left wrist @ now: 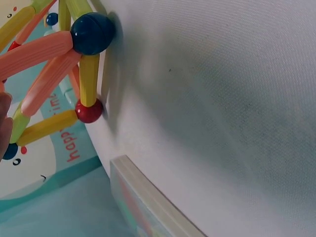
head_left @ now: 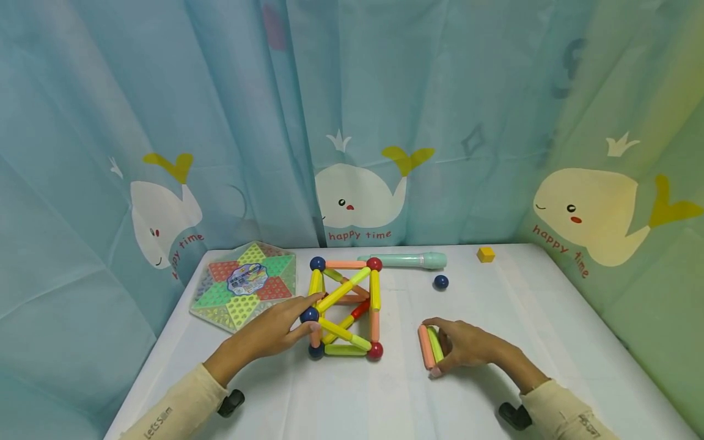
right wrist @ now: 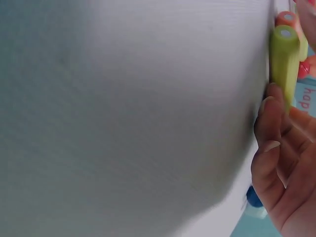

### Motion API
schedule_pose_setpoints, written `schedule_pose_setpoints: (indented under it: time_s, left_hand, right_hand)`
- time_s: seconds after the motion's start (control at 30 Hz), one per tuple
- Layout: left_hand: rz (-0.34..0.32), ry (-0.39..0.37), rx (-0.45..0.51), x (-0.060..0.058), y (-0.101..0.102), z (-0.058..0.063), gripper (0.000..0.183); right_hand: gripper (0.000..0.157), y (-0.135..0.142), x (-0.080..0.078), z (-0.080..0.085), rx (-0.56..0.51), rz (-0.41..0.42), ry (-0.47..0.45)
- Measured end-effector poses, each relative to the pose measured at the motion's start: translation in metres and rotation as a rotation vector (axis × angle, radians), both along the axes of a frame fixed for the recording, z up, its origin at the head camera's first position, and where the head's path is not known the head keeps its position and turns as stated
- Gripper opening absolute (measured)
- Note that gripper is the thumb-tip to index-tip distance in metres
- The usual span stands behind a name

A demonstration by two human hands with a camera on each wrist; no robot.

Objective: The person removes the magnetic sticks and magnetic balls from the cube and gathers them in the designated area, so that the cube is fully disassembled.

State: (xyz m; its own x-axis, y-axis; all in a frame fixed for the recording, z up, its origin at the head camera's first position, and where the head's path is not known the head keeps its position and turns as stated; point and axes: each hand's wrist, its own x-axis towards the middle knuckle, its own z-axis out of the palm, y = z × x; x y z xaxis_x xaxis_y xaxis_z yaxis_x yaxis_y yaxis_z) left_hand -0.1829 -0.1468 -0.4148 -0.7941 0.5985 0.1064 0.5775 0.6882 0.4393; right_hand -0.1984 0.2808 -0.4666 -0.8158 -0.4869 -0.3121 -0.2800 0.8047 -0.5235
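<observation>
A cube-like frame of magnetic sticks and balls (head_left: 343,350) stands mid-table, with yellow, green, orange and red sticks joined by blue and red balls. My left hand (head_left: 269,327) holds its left side, thumb and fingers about the upper blue ball (head_left: 310,315); in the left wrist view only fingertips (left wrist: 4,118) show at the edge. To the right of the frame, my right hand (head_left: 467,345) has thumb and fingers at opposite ends of two side-by-side magnetic sticks, one orange (head_left: 426,347) and one yellow-green (head_left: 436,345). Their magnet-tipped ends show in the right wrist view.
A star-patterned board game box (head_left: 225,293) lies at the back left. Behind the frame is a mint-green tube-shaped object (head_left: 407,261). A loose blue ball (head_left: 441,282) and a yellow cube (head_left: 486,254) sit at the back right. Whale-printed curtains (head_left: 357,91) surround the white table (head_left: 352,403).
</observation>
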Motion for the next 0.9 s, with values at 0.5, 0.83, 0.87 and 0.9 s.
schedule_pose_setpoints:
  time_s: [0.5,0.83,0.87,0.9]
  left_hand:
    - [0.003,0.015,-0.009,0.0,-0.003,-0.002,0.065]
    - [-0.001,-0.003,-0.018,-0.001,0.0,-0.001,0.066]
    - [0.002,-0.003,-0.017,-0.001,-0.001,-0.001,0.066]
    - [0.003,-0.002,-0.016,-0.001,-0.001,-0.001,0.066]
  right_hand:
    - [0.036,-0.061,-0.036,0.056,-0.442,-0.207,0.277]
    - [0.048,-0.109,-0.042,0.055,-0.511,-0.35,0.136]
    - [0.05,-0.111,-0.042,0.054,-0.518,-0.366,0.121]
    - [0.051,-0.113,-0.043,0.054,-0.524,-0.38,0.106]
